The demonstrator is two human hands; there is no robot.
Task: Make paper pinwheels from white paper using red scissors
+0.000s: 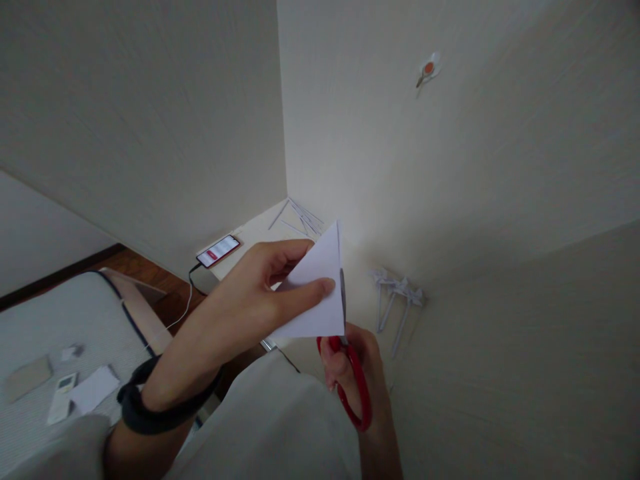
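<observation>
“Our left hand [255, 293] pinched the folded paper [310, 323], thumb flat on the face toward us, fingers behind.”

“And our right hand [369, 353]?”

“It was wrapped through the red handles of the scissors [365, 397]. One blade showed along the paper's right edge, but we couldn't tell how wide the blades stood.”

“Where did we have the paper?”

“Up before us, in front of the table [260, 230].”

“How did it seem likely to handle?”

“Light, we judged, fairly stiff where doubled, yet easily creased or torn. Well back from the blade looked the safest place to take hold. We reckoned the scissors rigid and heavier, best held by their handles.”

“What did we count?”

“One dark wristband [165, 415], one pair of scissors, one folded paper. Beyond, one paper frame [400, 288] with at least three thin legs; one phone [219, 251] with one cable [190, 297]; several paper sticks [304, 215] near the corner, overlapping too much to number. Farthest, one small fitting [429, 69] on the wall [500, 153].”
</observation>
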